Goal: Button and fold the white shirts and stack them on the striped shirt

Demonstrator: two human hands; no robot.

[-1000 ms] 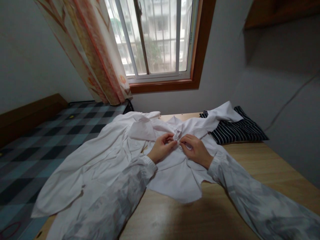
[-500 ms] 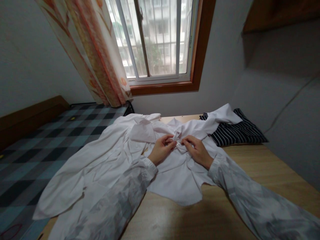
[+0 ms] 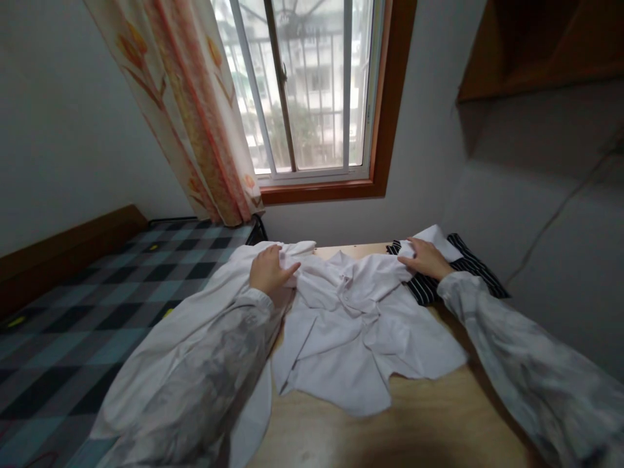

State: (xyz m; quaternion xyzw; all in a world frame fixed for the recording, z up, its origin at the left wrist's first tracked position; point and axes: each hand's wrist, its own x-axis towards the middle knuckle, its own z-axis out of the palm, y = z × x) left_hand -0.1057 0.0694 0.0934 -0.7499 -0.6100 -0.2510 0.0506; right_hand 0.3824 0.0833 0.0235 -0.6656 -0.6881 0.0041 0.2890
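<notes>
A white shirt (image 3: 336, 338) lies spread on the wooden table, wrinkled, with its collar end towards the window. My left hand (image 3: 270, 272) rests on its left sleeve, thumb stretched away from the fingers. Over at the right sleeve (image 3: 441, 242), my right hand (image 3: 428, 259) touches the cloth with thumb and fingers apart. Both forearms wear grey-white patterned sleeves. More white cloth (image 3: 180, 344) lies to the left, partly under my left arm. Beneath the right sleeve is a black-and-white striped cloth (image 3: 424, 289).
The pale wooden table (image 3: 322, 435) shows along the front. On the left stands a bed with a checked cover (image 3: 63, 312). A window (image 3: 312, 97) with a flowered curtain (image 3: 190, 117) is ahead. A brown wall shelf (image 3: 536, 52) juts out at upper right.
My hands have left the middle of the shirt front and moved apart, each to one sleeve. The shirt's lower part now lies more spread. The view has tilted up slightly.
</notes>
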